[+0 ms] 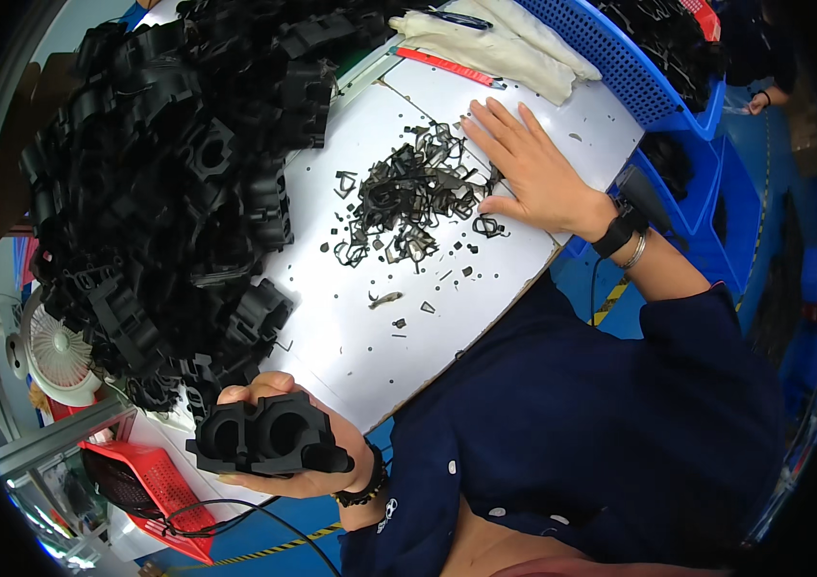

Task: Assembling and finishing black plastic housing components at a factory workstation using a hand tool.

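Observation:
In my left hand (pixel 269 385) is a black molded plastic part (pixel 279 435) with two round openings, my fingers wrapped round it near the table's left front edge. My right hand (pixel 538 173) lies with fingers stretched out on the white table (pixel 351 346), holding nothing. Beside its thumb and fingertips spreads a heap of small black plastic scraps (pixel 413 192), with loose bits scattered toward the front edge. A large pile of similar black molded parts (pixel 159 192) rises on the left, beyond my left hand.
A red cutter knife (pixel 447 67) and off-white cloth gloves (pixel 514 48) with a pen (pixel 457 18) lie at the back. Blue plastic baskets (pixel 610 72) stand at the right. A red basket (pixel 163 486) and white fan (pixel 58 341) are at the left. Another person's hand (pixel 760 101) shows far right.

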`<state>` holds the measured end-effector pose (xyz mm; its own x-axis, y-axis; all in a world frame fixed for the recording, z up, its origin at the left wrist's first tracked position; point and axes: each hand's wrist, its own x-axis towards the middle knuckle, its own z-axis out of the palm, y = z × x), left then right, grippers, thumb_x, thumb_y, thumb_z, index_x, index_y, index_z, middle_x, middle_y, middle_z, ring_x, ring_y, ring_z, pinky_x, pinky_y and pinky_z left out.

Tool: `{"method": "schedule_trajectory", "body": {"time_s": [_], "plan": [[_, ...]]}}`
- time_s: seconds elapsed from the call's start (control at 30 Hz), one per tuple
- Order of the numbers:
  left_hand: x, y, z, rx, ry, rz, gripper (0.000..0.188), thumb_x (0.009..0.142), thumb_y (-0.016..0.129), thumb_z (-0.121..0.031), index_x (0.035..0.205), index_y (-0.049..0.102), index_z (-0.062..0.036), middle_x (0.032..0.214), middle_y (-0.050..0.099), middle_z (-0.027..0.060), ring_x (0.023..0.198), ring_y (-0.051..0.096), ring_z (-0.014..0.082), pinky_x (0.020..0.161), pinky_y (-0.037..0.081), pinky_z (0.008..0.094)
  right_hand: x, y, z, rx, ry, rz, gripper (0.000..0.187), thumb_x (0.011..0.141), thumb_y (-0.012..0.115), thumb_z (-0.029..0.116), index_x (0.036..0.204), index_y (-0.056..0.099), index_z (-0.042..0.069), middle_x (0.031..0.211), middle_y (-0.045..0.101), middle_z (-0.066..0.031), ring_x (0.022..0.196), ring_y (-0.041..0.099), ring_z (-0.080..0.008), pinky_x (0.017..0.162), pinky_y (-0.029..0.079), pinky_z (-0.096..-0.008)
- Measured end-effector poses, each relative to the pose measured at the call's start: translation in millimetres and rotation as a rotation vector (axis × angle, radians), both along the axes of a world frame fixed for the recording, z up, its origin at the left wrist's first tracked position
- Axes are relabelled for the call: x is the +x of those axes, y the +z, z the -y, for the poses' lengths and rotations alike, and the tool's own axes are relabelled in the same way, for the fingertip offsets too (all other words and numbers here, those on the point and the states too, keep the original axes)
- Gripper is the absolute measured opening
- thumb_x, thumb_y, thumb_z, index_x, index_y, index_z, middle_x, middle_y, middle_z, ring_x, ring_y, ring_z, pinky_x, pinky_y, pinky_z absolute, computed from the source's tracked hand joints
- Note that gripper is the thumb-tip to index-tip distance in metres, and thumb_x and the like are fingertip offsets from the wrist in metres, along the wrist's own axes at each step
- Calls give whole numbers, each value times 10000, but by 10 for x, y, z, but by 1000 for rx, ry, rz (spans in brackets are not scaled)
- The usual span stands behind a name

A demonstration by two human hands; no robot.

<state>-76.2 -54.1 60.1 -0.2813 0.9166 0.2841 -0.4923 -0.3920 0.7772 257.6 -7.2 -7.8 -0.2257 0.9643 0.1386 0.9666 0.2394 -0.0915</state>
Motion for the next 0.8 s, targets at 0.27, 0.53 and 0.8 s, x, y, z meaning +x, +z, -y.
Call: {"method": "schedule_trajectory", "body": {"time_s": [0.27, 0.53, 0.8], "plan": [[3, -26, 6, 8, 22, 6, 614, 981, 451, -583, 1230, 562, -33, 1178, 588, 92, 938, 630, 269, 859, 527, 297, -784, -63, -438, 54, 215, -204, 883, 893, 578, 587, 1523, 287, 41, 1571, 278, -222, 1475, 234, -356, 1210, 159, -507], [10, -24, 36, -12, 59, -30, 619, 982, 447, -589, 1244, 555, -39, 1162, 585, 93, 911, 622, 266, 766, 505, 262, -1136, -50, -340, 65, 447, -337, 813, 864, 632, 559, 1462, 414, 52, 1527, 351, -209, 1448, 266, -407, 1197, 236, -497], [41, -69, -10, -43, 92, -111, 649, 985, 412, -614, 1241, 547, -33, 1150, 585, 90, 887, 618, 242, 616, 468, 224, -894, 78, 18, -97, 732, -399, 553, 746, 784, 233, 1197, 585, -17, 1344, 537, -151, 1395, 392, -320, 1157, 347, -419]]}}
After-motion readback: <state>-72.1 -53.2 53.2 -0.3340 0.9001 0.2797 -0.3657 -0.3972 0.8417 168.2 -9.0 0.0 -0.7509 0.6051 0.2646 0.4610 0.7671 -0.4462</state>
